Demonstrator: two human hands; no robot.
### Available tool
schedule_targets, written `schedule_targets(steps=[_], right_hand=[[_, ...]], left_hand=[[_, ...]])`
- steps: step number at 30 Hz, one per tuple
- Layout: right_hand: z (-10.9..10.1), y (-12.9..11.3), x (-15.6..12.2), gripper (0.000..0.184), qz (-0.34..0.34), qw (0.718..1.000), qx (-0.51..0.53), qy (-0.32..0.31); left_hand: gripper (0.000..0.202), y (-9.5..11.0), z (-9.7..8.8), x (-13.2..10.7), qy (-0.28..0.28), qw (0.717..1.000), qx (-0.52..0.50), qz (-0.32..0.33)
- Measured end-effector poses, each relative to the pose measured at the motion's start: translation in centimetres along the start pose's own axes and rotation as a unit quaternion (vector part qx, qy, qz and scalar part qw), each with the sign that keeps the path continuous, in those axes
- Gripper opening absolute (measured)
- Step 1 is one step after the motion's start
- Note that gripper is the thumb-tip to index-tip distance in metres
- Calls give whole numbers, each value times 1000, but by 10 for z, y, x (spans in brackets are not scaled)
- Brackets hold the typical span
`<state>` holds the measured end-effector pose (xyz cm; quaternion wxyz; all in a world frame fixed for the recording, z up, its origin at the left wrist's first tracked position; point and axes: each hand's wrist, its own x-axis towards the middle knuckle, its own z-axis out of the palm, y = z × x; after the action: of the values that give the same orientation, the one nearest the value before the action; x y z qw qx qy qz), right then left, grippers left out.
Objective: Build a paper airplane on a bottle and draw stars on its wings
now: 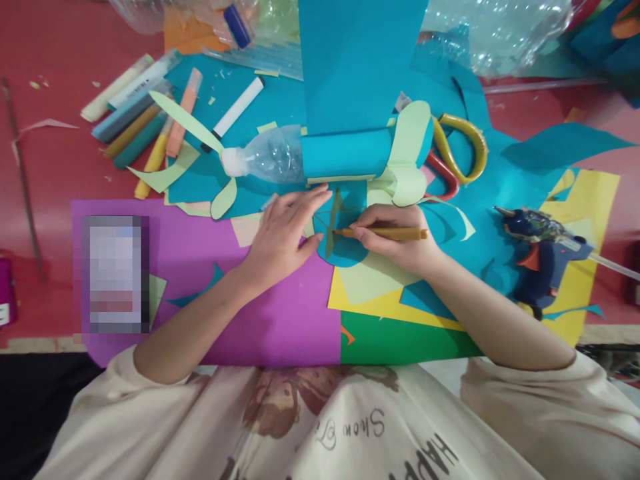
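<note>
My right hand (395, 233) is closed around a brown marker (405, 234), its tip on a blue paper piece (356, 255) with a rounded lower edge. Dark brown strokes mark that paper. On the paper's left side lies my left hand (287, 233), fingers stretched out and holding nothing. Just beyond both hands, a clear plastic bottle (277, 155) lies on its side, its body wrapped in blue paper (347, 152). Pale green paper blades stick out at its white cap (233, 162), and pale green paper loops (410, 147) sit at the other end.
Several markers (143, 123) lie at the back left. Scissors with yellow and red handles (463, 150) rest right of the bottle. A blue glue gun (545, 260) is at the right. A blurred-out phone (115, 273) lies on purple paper (280, 320). Clear plastic (505, 33) is at the back.
</note>
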<state>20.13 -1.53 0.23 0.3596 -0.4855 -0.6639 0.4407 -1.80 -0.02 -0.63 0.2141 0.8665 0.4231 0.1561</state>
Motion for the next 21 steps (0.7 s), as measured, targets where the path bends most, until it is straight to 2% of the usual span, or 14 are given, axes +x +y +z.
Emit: schedule_targets(steps=[9, 15, 21], right_hand=[[-3, -1, 5, 17, 24, 998, 20, 61], [0, 0, 4, 12, 4, 998, 4, 67], [1, 0, 2, 17, 7, 999, -12, 50]], left_hand=[[53, 1, -1, 0, -4, 1000, -2, -3], [53, 1, -1, 0, -7, 1000, 0, -5], [51, 2, -2, 0, -8, 1000, -5, -12]])
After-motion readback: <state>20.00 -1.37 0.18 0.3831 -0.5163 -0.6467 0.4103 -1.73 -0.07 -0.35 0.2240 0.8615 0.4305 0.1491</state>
